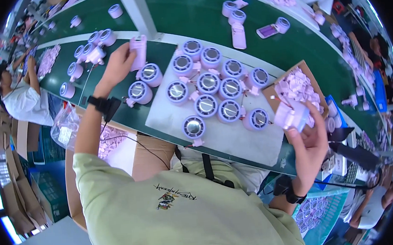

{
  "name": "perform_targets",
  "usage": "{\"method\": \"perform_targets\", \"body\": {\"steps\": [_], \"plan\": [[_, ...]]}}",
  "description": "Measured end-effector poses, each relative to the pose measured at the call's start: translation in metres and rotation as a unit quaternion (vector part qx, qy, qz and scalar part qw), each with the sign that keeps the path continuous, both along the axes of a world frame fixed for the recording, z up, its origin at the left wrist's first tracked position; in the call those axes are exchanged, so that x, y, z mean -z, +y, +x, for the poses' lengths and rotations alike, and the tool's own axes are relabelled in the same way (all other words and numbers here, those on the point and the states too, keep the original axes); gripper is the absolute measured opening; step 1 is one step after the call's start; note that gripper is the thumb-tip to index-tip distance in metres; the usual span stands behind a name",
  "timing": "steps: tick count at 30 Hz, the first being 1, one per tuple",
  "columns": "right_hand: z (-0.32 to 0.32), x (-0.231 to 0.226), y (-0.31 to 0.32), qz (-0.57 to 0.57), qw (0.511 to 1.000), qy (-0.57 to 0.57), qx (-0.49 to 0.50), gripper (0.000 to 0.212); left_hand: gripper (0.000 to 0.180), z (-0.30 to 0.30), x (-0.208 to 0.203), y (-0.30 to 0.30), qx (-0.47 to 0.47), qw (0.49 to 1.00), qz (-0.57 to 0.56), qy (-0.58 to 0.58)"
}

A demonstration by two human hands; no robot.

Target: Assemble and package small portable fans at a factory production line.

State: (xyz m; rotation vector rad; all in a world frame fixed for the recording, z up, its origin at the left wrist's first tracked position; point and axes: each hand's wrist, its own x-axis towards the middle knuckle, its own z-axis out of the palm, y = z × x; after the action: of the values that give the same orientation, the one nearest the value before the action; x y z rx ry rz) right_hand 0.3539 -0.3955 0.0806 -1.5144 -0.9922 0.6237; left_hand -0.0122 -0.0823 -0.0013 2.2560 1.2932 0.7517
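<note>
My left hand (118, 64), reaching out at the far left, pinches a flat pink plastic handle piece (139, 53) by its edge. My right hand (310, 137) grips a round lavender fan head (294, 115) with a pink neck, held up in front of the box at the right; a small wire end shows beside it. Between my hands, several lavender fan heads (206, 105) with mirror-like centres and pink necks lie face up on a grey-white mat (253, 148). Two more fan heads (139, 92) rest on the green bench just below my left hand.
A cardboard box (269, 92) of small pink plastic parts (296, 88) stands at the mat's right edge. A metal post (136, 13) rises beyond my left hand. More fan heads (82, 53) sit at the left. A teal basket (334, 208) holds round parts. Co-workers sit around the bench.
</note>
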Motion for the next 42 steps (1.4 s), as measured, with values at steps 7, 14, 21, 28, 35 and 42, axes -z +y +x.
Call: {"method": "perform_targets", "body": {"steps": [7,14,21,28,35,42], "plan": [[-0.001,0.033,-0.017,-0.023,0.998,-0.054,0.002,0.062,0.036,0.047,-0.057,-0.110,0.048,0.937,-0.125,-0.323],[-0.007,0.028,-0.011,0.007,0.995,-0.092,-0.029,0.064,0.039,0.151,-0.036,-0.229,0.225,0.568,-0.711,-0.349],[0.006,0.008,-0.021,-0.008,0.958,-0.266,-0.109,0.051,0.031,0.191,-0.015,-0.240,0.262,0.503,-0.757,-0.325],[0.010,0.002,-0.027,-0.096,0.931,-0.286,-0.206,0.056,0.028,0.194,0.003,-0.246,0.275,0.526,-0.755,-0.279],[0.027,0.009,-0.005,-0.005,0.959,-0.221,-0.178,0.040,0.036,0.184,-0.004,-0.247,0.314,0.672,-0.618,-0.260],[0.080,0.062,0.048,-0.211,0.939,-0.273,-0.003,0.028,0.040,0.168,-0.011,-0.239,0.286,0.659,-0.589,-0.370]]}}
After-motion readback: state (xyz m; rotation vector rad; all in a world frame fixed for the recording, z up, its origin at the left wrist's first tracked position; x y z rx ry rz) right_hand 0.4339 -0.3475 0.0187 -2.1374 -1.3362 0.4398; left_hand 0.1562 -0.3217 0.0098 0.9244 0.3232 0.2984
